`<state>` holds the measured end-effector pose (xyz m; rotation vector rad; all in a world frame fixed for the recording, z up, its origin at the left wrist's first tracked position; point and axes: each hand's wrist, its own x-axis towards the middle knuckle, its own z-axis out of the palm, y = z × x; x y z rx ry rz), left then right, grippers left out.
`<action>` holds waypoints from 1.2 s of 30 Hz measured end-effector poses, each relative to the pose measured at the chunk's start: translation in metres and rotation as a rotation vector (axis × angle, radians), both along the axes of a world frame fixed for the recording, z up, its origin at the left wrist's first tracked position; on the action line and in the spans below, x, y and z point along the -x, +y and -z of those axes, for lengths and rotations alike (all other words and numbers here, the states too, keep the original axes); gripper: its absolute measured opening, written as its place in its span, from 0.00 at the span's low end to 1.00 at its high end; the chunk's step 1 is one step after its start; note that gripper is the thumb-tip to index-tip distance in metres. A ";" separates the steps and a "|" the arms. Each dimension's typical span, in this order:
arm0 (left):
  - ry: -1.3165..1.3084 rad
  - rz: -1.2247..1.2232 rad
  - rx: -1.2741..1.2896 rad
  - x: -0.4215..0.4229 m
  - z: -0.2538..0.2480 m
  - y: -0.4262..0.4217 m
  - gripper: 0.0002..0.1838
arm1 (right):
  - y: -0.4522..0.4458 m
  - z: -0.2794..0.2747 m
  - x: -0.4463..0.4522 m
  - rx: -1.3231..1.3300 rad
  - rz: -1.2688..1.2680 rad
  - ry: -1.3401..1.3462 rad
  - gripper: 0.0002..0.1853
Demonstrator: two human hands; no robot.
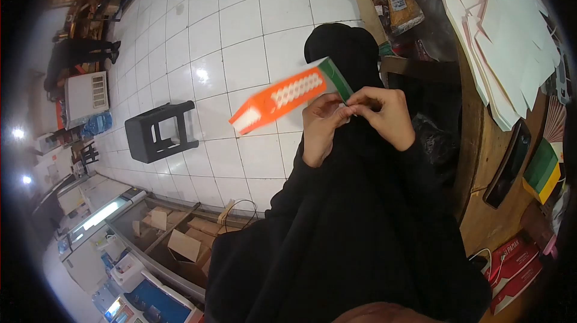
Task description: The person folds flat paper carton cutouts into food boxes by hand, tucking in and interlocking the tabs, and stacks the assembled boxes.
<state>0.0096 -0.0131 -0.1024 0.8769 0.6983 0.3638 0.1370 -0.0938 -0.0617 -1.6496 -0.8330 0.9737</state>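
An orange paper piece [288, 96] with a white lattice pattern and a green end band sticks out up and to the left from my hands, slightly blurred. My left hand [321, 126] is closed in a pinch at the lower corner of its green end. My right hand [387, 114] meets it there, thumb and fingertips pinched on the same corner. The fingertips of both hands touch, and whatever small part lies between them is hidden. Both hands are held over my black-clothed lap.
On my right, a wooden table [479, 161] holds a stack of pale sheets [502, 40], a dark phone [508, 164], a green-and-yellow paper piece [542, 170] and red boxes [514, 269]. A black stool [157, 132] stands on the tiled floor. Far left, a person [78, 61] stands.
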 end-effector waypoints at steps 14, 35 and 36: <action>0.304 0.200 -1.135 0.020 -0.020 -0.003 0.13 | 0.007 -0.020 0.017 -0.090 0.056 -0.542 0.36; 0.260 -0.407 -1.118 -0.026 -0.073 0.018 0.18 | 0.000 -0.048 0.013 -0.310 0.423 -0.214 0.08; 0.318 -0.606 -1.150 -0.025 -0.076 0.024 0.19 | -0.001 -0.053 0.017 -0.329 0.483 -0.107 0.08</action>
